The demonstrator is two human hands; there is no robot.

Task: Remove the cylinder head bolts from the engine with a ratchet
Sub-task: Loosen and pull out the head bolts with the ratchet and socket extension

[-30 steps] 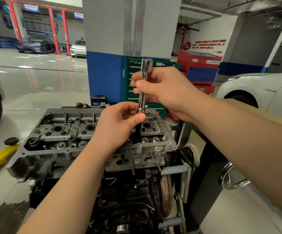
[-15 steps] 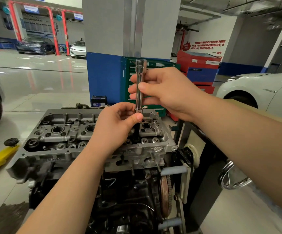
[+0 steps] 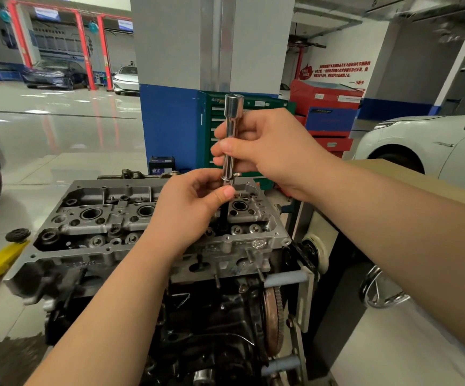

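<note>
A grey aluminium cylinder head sits on top of a dark engine block held in a stand. My right hand grips a long chrome extension bar, upright above the head's right end, with its square-drive end on top. My left hand pinches a dark cylinder head bolt just under the bar's lower end. The bolt's shank reaches down toward the head. No ratchet handle is in view.
A white stand plate and a chrome hand wheel flank the engine on the right. Behind it stand a blue and grey pillar, a green tool cabinet and a red cabinet. A white car is parked at right.
The extension bar tilted from leaning right to nearly upright, then back a little. Both hands have kept their places over the head's right end.
</note>
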